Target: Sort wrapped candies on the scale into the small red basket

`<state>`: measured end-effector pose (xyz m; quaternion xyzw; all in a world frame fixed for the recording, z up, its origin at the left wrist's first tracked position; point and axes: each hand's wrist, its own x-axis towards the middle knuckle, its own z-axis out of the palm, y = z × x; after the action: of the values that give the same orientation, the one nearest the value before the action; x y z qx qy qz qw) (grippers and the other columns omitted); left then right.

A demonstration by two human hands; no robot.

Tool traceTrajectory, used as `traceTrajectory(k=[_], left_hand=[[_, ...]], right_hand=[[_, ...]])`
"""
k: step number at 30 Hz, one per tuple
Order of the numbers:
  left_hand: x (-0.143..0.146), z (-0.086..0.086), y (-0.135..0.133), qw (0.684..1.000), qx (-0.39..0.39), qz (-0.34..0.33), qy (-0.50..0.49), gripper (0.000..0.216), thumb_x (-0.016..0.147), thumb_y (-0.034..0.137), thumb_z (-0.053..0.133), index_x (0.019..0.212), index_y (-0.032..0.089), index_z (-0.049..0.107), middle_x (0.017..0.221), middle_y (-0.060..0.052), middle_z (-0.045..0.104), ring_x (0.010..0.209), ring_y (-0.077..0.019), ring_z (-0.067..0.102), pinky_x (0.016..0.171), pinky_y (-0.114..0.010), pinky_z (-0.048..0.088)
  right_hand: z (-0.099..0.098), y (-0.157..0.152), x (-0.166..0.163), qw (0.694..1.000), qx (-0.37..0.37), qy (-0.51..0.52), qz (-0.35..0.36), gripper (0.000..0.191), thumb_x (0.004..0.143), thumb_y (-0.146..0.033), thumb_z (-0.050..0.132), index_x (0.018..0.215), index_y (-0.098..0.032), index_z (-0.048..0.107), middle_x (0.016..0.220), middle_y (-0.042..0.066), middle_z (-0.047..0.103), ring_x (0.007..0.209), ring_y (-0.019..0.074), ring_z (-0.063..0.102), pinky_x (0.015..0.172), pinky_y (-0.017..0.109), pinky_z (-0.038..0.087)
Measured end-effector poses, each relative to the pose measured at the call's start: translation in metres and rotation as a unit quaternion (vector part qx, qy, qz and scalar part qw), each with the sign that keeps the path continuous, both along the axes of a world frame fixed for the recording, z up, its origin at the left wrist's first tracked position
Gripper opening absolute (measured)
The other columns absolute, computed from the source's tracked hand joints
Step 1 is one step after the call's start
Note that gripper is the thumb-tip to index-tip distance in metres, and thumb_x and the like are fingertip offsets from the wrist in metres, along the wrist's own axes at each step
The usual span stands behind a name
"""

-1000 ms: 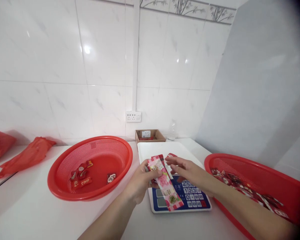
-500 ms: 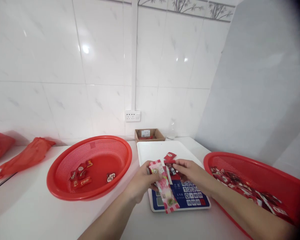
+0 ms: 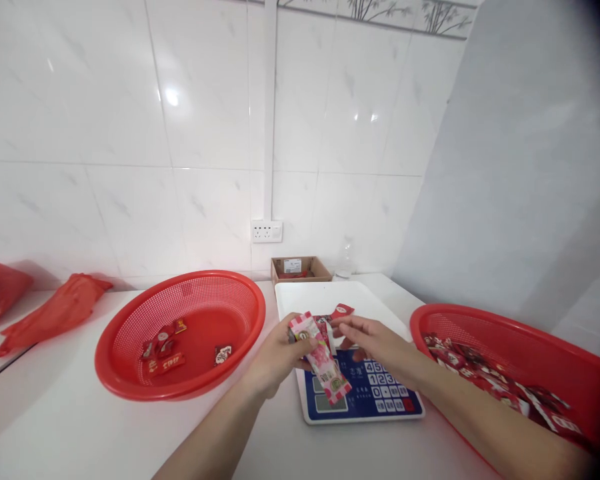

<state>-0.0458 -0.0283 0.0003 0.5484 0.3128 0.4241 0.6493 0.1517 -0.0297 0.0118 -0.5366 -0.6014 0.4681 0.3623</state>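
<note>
Head view: left hand [image 3: 275, 357] grips a pink packet [image 3: 325, 370], writing unreadable; right hand [image 3: 375, 343] open beside it.

Right basket [image 3: 480, 319] runs off the frame's right edge, its sweets a blur; left fingers [image 3: 300, 347] cover the pink packet's [image 3: 325, 363] top; scale [image 3: 365, 397] keys too small to read.

scale [image 3: 363, 400] between two baskets [image 3: 180, 393]
</note>
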Motion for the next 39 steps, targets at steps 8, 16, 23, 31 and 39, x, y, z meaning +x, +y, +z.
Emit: traceTrajectory(k=[8, 16, 23, 31, 39], left_hand=[[0.007, -0.002, -0.004, 0.999, -0.009, -0.018, 0.036, 0.040, 0.072, 0.048, 0.061, 0.097, 0.016, 0.062, 0.088, -0.008, 0.067, 0.081, -0.0210, 0.061, 0.069, -0.032, 0.048], [-0.009, 0.004, 0.011, 0.993, -0.009, 0.102, -0.058, 0.038, 0.074, 0.046, 0.061, 0.096, 0.015, 0.061, 0.096, -0.009, 0.066, 0.083, -0.0188, 0.060, 0.071, -0.030, 0.049], [-0.016, 0.008, 0.012, 0.987, -0.006, 0.130, -0.096, 0.033, 0.075, 0.043, 0.062, 0.095, 0.016, 0.060, 0.090, -0.007, 0.066, 0.076, -0.0159, 0.062, 0.067, -0.029, 0.052], [-0.015, 0.009, 0.012, 0.985, -0.018, 0.135, -0.102, 0.034, 0.074, 0.041, 0.063, 0.098, 0.017, 0.060, 0.093, -0.007, 0.067, 0.082, -0.0179, 0.063, 0.069, -0.031, 0.054], [-0.014, 0.008, 0.012, 0.986, -0.018, 0.134, -0.100, 0.032, 0.075, 0.040, 0.063, 0.099, 0.018, 0.059, 0.099, -0.007, 0.066, 0.085, -0.0182, 0.063, 0.071, -0.031, 0.054]], right_hand=[[-0.008, -0.016, -0.005, 0.999, -0.024, 0.008, 0.027, 0.036, 0.073, -0.053, 0.058, 0.064, -0.019, 0.055, 0.058, -0.005, 0.053, 0.053, 0.0100, 0.047, 0.054, 0.024, 0.038], [-0.008, -0.004, 0.034, 0.991, -0.030, 0.051, -0.117, 0.033, 0.068, -0.050, 0.063, 0.064, -0.018, 0.056, 0.057, -0.003, 0.056, 0.053, 0.0104, 0.048, 0.051, 0.022, 0.035], [0.000, 0.003, 0.057, 0.976, 0.000, 0.045, -0.214, 0.026, 0.063, -0.043, 0.067, 0.062, -0.019, 0.059, 0.062, 0.000, 0.061, 0.058, 0.0127, 0.052, 0.053, 0.024, 0.038], [-0.004, 0.008, 0.064, 0.967, 0.011, 0.041, -0.252, 0.023, 0.061, -0.040, 0.069, 0.062, -0.018, 0.061, 0.062, 0.000, 0.061, 0.056, 0.0114, 0.053, 0.049, 0.022, 0.040], [-0.011, 0.013, 0.063, 0.959, 0.048, 0.015, -0.280, 0.035, 0.066, -0.036, 0.065, 0.097, -0.018, 0.062, 0.093, 0.010, 0.065, 0.080, 0.0210, 0.062, 0.063, 0.030, 0.052]])
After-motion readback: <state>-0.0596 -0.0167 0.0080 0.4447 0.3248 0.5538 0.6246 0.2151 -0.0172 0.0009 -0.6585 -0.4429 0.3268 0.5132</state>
